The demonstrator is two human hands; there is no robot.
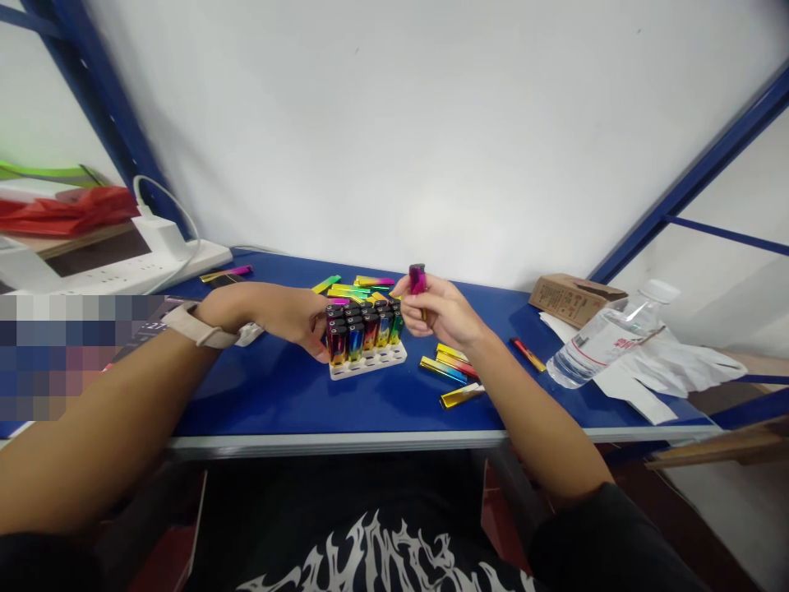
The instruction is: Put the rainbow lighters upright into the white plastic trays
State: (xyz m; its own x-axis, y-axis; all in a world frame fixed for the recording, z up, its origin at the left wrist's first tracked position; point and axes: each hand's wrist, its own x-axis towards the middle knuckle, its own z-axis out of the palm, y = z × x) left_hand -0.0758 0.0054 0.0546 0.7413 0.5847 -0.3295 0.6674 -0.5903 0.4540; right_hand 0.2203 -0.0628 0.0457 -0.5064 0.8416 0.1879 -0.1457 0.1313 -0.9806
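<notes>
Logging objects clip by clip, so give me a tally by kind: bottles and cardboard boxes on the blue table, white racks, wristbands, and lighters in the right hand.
Bottle: 1
Cardboard box: 1
White rack: 1
Wristband: 1
Lighter in the right hand: 1
Total: 5

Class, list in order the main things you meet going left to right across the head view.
White plug → left hand → white holder → right hand → loose red-and-gold piece → water bottle.

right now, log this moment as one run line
left hand: at white rack | right hand: holding lighter above blue table | rack: partly filled
</notes>
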